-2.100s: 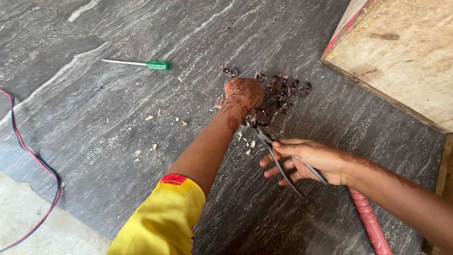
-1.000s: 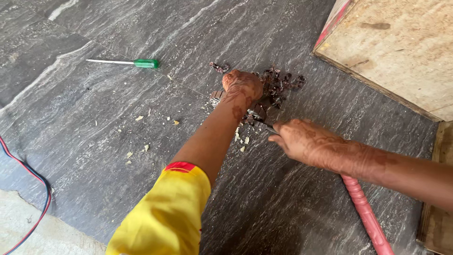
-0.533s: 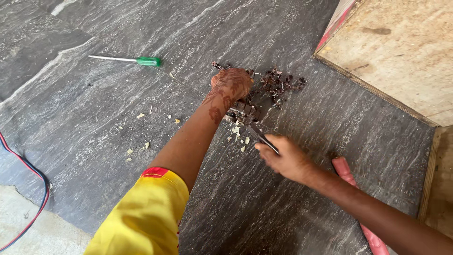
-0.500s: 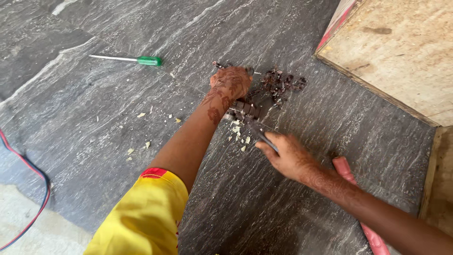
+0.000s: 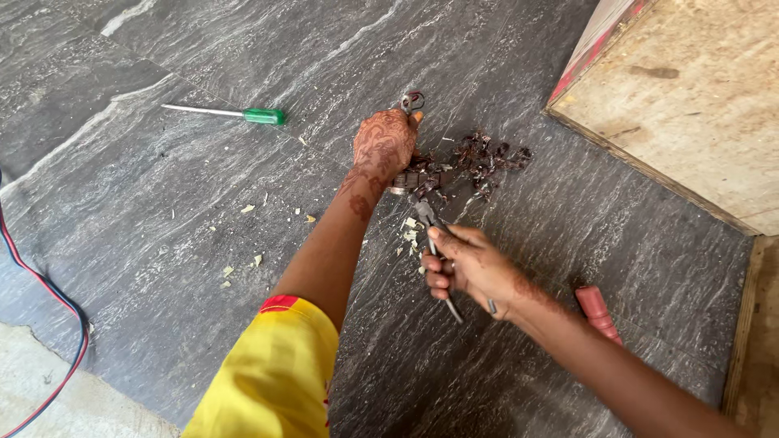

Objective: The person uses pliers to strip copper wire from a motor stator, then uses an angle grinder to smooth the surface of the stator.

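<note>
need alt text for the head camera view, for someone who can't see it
A person's left hand presses on a pile of small dark metal pieces on a grey stone floor, while the right hand grips metal pliers pointed at the pile. A green-handled screwdriver lies to the left, a wooden board at upper right.

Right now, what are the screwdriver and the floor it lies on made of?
Screwdriver: shaft looks like bare bright metal; handle seems translucent green plastic, glossy. Floor: likely polished grey stone, by the white veining and visible slab joints; a stone-look tile cannot be ruled out.
</note>
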